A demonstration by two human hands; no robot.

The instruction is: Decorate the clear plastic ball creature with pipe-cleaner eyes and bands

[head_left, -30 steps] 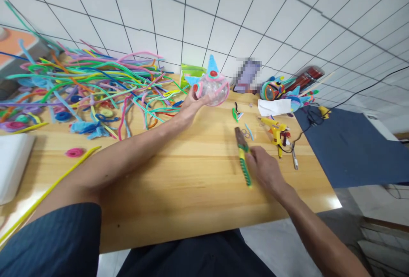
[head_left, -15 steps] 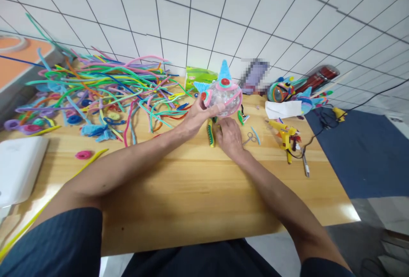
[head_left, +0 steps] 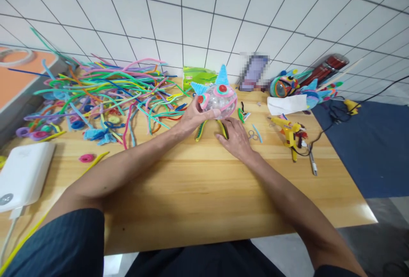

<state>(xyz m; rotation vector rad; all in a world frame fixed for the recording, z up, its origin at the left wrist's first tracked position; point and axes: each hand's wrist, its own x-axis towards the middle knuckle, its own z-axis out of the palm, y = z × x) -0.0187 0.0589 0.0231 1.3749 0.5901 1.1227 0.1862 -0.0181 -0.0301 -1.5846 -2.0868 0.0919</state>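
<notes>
My left hand (head_left: 191,117) grips a clear ball creature (head_left: 220,96) with blue pipe-cleaner horns, red eyes and a pink band, held just above the wooden table (head_left: 198,191). Two green and yellow pipe-cleaner legs (head_left: 200,131) stick out below the ball. My right hand (head_left: 234,137) is closed on the right one of these legs, directly under the ball.
A big pile of coloured pipe cleaners (head_left: 105,93) covers the back left. A yellow glue gun (head_left: 289,132), small scissors (head_left: 251,134), a pen (head_left: 313,163) and white paper (head_left: 286,104) lie at the right. A white box (head_left: 24,174) sits at the left edge.
My right hand has carried the green and yellow piece from the table's right side to under the ball. The ball stays in my left hand, lowered slightly.
</notes>
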